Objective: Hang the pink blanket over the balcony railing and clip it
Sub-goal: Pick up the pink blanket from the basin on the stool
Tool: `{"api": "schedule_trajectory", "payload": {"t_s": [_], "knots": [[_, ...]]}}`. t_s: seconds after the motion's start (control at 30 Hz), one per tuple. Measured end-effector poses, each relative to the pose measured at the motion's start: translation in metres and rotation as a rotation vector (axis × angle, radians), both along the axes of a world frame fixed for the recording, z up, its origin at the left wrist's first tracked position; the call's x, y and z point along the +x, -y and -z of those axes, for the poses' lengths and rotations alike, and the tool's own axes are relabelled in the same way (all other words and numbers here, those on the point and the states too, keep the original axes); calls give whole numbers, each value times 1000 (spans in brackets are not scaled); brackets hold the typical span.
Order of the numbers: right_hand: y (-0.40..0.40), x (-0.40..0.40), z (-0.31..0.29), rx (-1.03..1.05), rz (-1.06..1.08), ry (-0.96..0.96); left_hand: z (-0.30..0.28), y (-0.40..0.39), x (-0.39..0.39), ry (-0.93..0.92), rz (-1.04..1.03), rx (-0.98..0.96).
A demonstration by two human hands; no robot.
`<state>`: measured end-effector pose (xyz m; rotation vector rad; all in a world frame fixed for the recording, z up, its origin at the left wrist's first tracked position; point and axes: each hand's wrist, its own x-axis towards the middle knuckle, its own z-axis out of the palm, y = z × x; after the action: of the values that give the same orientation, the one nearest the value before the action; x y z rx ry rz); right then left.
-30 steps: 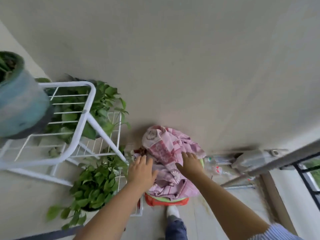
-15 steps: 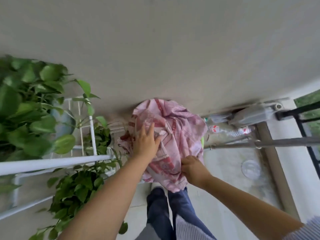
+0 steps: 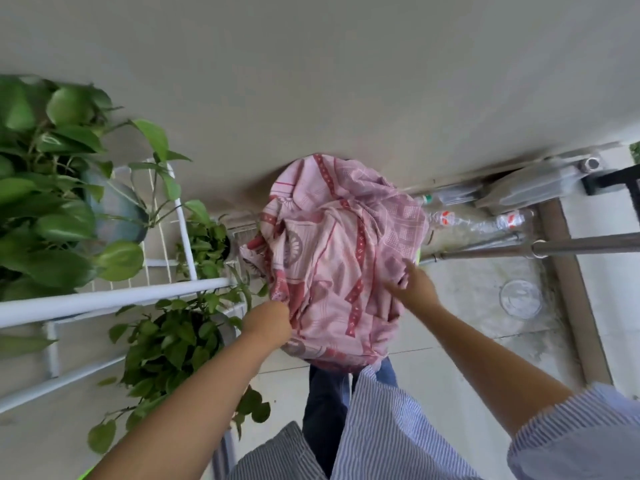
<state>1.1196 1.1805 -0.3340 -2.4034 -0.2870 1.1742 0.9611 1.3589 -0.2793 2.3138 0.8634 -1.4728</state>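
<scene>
Both hands hold the bunched pink blanket (image 3: 332,258) up before the wall: the left hand (image 3: 268,323) at 7 o'clock of the bundle with fingers curled into its edge, the right hand (image 3: 414,285) at 4 o'clock pinching a fold. Potted plants (image 3: 62,188) on a white rack (image 3: 114,297) stand at 9 o'clock.

Both hands reach forward, left hand (image 3: 268,323) fisted, right hand (image 3: 414,284) with fingers curled.

The blanket (image 3: 332,258) hangs bunched between both hands, plant rack (image 3: 114,296) left, metal pole (image 3: 585,245) right.
</scene>
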Motion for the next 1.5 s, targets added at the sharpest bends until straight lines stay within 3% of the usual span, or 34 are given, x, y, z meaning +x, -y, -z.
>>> {"api": "schedule_trajectory", "payload": {"t_s": [0.07, 0.17, 0.3, 0.4, 0.5, 0.63, 0.8, 0.87, 0.97, 1.07, 1.17, 1.23, 1.27, 1.33, 1.43, 1.5], "knots": [[-23, 9, 17, -47, 103, -130, -2, -2, 8, 11, 47, -9], [-50, 13, 27, -47, 126, -112, -5, -4, 36, 277, -51, 86], [-54, -3, 1, 352, -17, 24, -8, -14, 66, 679, -471, 52], [-21, -24, -23, 617, -320, 201, 1, -19, 80, 637, -753, -78], [15, -39, -32, 592, -530, 230, 15, 5, 83, 417, -804, -167], [44, -46, -34, 493, -594, 136, 27, 47, 85, 410, -733, -183], [64, -58, -22, 149, -395, 141, 17, 36, 76, 564, -495, -85], [60, -64, -17, 55, -257, 153, 9, 30, 57, 626, -240, -130], [42, -65, -11, -34, 28, 65, 12, 30, 15, 531, 348, -176], [30, -69, -6, 65, 158, -5, 31, 41, -28, 363, 679, -82], [40, -91, 2, 222, -80, -167, 56, 48, -49, 334, 748, -5], [57, -114, 16, 239, -385, 49, 69, 51, -50, 337, 756, 67], [65, -125, 25, 189, -554, 213, 69, 51, -45, 362, 749, 92], [73, -137, 35, 24, -815, 352, 71, 50, -34, 403, 761, 124], [70, -150, 51, -87, -879, 376, 80, 46, -28, 453, 719, 166], [62, -152, 62, -94, -832, 444, 85, 46, -30, 439, 654, 83]]}}
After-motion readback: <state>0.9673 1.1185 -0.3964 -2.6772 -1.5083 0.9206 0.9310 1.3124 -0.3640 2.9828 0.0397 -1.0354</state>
